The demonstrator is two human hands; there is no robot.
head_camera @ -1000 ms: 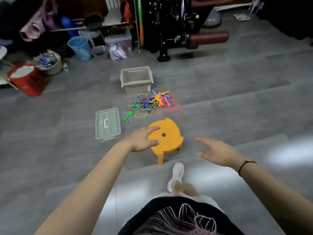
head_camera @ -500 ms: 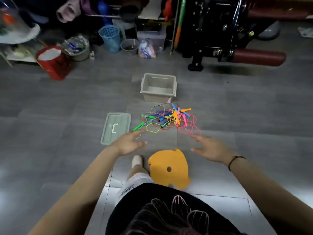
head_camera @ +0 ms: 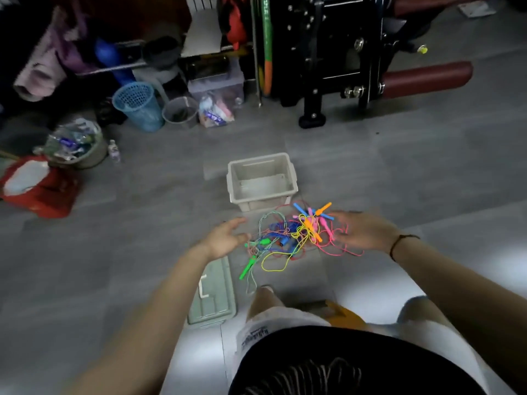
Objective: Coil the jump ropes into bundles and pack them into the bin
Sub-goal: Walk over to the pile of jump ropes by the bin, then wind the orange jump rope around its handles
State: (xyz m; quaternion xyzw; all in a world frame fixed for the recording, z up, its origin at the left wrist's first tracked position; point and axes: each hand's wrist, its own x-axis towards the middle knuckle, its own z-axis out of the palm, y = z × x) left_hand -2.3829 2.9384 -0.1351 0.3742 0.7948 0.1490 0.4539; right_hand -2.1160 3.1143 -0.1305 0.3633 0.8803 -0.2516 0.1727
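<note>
At frame centre, tangled jump ropes [head_camera: 296, 238] lie on the floor just below the bin [head_camera: 261, 181] (uncoiled); left hand [head_camera: 225, 238] and right hand [head_camera: 362, 230] flank them, fingers spread, gripping nothing.

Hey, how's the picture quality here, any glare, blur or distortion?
Head view: glare whitens the floor at lower right; left hand and right hand are motion-blurred; top corners fall dark; wide-angle lens bows floor seams; jump ropes and bin read clearly.

Left hand [head_camera: 222, 240] and right hand [head_camera: 362, 232] outstretched, apart, fingers [head_camera: 340, 216] loosely spread, holding nothing.
</note>
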